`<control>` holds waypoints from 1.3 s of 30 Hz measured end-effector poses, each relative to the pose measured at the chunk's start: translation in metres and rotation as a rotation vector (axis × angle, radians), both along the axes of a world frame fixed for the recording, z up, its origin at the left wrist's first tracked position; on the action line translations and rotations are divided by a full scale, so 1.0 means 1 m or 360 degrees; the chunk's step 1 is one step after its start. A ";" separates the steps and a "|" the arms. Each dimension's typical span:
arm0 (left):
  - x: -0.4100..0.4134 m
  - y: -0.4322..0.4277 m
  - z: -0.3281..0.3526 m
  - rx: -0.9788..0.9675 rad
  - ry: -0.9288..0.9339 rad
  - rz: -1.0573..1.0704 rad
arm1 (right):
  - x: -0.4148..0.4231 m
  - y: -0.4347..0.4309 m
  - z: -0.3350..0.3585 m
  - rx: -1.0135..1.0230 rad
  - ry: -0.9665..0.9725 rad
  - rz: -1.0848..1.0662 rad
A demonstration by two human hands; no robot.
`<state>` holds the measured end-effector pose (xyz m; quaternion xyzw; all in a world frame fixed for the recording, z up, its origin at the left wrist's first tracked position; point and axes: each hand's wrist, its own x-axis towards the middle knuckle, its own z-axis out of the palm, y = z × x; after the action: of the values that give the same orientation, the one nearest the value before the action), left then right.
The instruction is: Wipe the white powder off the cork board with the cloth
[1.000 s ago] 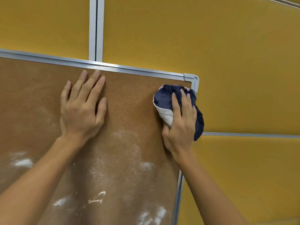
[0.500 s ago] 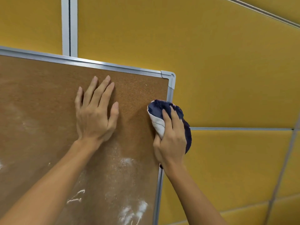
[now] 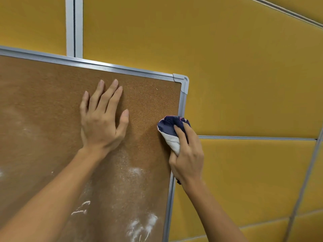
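My left hand [image 3: 102, 119] lies flat on the cork board [image 3: 43, 102], fingers straight, bracing it. Below it and to its right, white powder [image 3: 138, 226] streaks the lower part of the board. Further right, my right hand [image 3: 189, 156] grips the bunched cloth [image 3: 168, 129] against the board, just beside the metal frame [image 3: 183, 102]. The risk here is that the wad slides off over the frame, or that too light a press smears powder into the grain instead of lifting it.

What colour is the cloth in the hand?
The cloth is dark blue with a white part, seen in the head view.
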<state>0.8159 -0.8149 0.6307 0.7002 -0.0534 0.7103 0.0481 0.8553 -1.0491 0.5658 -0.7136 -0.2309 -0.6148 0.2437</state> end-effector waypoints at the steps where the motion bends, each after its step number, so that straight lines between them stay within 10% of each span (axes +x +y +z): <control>1: 0.000 0.000 0.000 -0.0002 0.0002 0.0003 | 0.002 -0.003 -0.001 -0.0021 -0.0005 -0.0005; 29: 0.002 -0.001 0.001 0.0008 0.0022 0.0008 | -0.009 0.003 -0.020 0.0075 0.0250 0.0161; 39: 0.002 0.002 -0.001 0.0000 -0.0030 0.0026 | -0.005 0.034 0.038 0.0102 -0.0248 0.0300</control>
<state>0.8174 -0.8125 0.6299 0.6940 -0.0481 0.7172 0.0417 0.8499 -1.0147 0.6035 -0.6307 -0.2954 -0.6498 0.3044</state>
